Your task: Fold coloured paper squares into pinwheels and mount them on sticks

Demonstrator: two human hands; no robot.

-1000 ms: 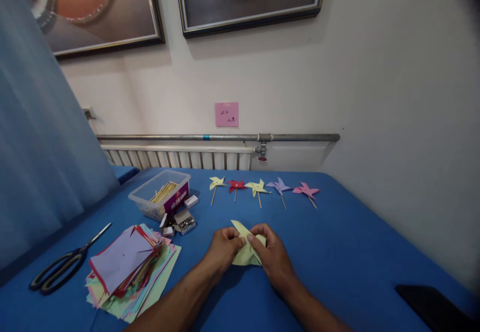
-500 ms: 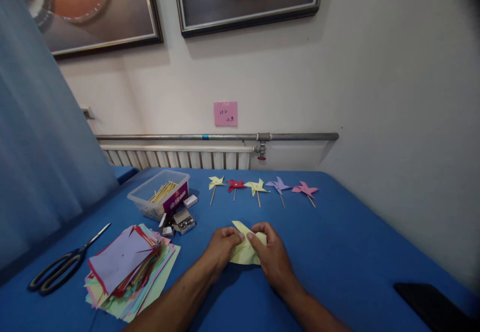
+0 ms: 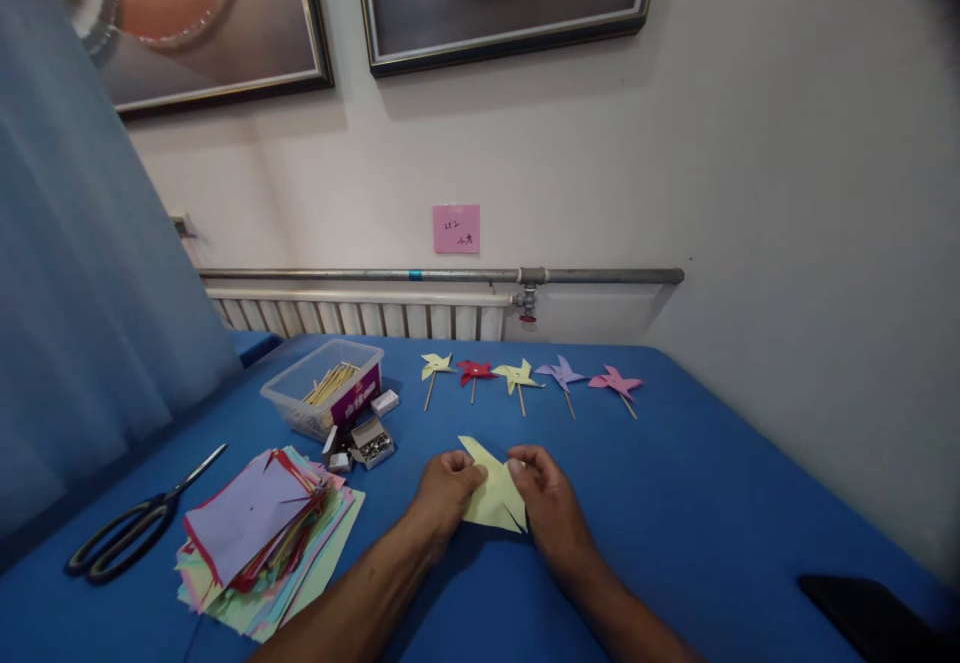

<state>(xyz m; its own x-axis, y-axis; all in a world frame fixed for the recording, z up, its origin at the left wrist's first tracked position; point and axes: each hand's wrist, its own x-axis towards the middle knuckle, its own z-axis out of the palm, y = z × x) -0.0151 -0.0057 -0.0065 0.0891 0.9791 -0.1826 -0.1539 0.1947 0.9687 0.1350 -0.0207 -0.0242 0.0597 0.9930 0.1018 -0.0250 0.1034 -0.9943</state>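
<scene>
Yellow paper [image 3: 491,499] over blue table [image 3: 675,503], its left side pinched in left hand [image 3: 444,491], as before. Right hand [image 3: 553,505], earlier pressed over paper's middle, now at right edge; whether gripping or merely touching, cannot tell. More of paper's face exposed; slit visible at lower right.

Pale yellow paper [image 3: 495,499], slit at its lower right, is held with one pointed corner uppermost over the table [image 3: 690,513].

Pink note [image 3: 456,229] on wall [image 3: 787,163] above grey pipe [image 3: 465,275]; radiator [image 3: 394,320] below; blue curtain [image 3: 82,273] left.
</scene>
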